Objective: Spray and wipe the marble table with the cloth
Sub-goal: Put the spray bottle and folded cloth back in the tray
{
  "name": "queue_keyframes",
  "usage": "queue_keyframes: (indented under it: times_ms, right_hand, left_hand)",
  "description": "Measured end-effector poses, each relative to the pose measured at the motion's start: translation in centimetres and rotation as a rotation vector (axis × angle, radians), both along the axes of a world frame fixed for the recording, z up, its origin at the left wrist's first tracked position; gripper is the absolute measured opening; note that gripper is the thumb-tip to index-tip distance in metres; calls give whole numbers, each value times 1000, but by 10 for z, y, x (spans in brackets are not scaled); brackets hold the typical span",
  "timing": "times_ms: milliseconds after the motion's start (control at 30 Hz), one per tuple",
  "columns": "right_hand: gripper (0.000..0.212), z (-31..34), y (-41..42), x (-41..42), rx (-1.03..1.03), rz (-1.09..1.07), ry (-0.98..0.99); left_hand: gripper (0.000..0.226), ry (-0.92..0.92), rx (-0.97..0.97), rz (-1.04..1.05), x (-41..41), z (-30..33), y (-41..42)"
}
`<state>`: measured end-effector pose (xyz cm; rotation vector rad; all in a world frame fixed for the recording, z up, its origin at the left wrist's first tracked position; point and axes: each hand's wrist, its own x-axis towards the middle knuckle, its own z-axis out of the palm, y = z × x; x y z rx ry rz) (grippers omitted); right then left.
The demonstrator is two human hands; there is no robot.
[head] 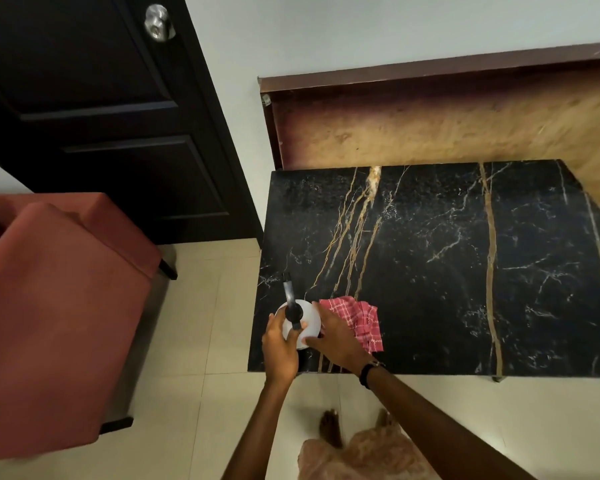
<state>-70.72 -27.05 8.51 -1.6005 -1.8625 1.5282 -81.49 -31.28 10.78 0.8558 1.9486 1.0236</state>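
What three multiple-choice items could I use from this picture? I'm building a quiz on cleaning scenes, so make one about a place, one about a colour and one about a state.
1. Where on the marble table does the cloth lie?
A. near the front left corner
B. at the far right edge
C. in the middle

2. What colour is the cloth?
A. plain blue
B. red and white checked
C. yellow

3. What is happening with the spray bottle?
A. it lies tipped over, untouched
B. it stands on the floor
C. both hands are on it

Answers:
1. A, the cloth sits by the table's near left corner, next to the bottle.
2. B, it shows a red check with pale lines.
3. C, the left hand holds its left side, and the right hand rests on its right side.
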Motion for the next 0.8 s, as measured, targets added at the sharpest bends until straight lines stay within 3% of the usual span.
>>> queue_keyframes:
  times_ms: [367, 500, 800]
  right_hand:
    - [75, 34, 26, 75, 222, -85, 163]
    - [88, 44, 33, 142, 330, -140, 146]
    - [95, 65, 60, 317, 486, -284, -47]
  left_hand:
    - [43, 43, 72, -65, 81, 47, 40]
    - [41, 53, 131, -132, 154, 66, 55]
    - [38, 16, 278, -243, 337, 93, 88]
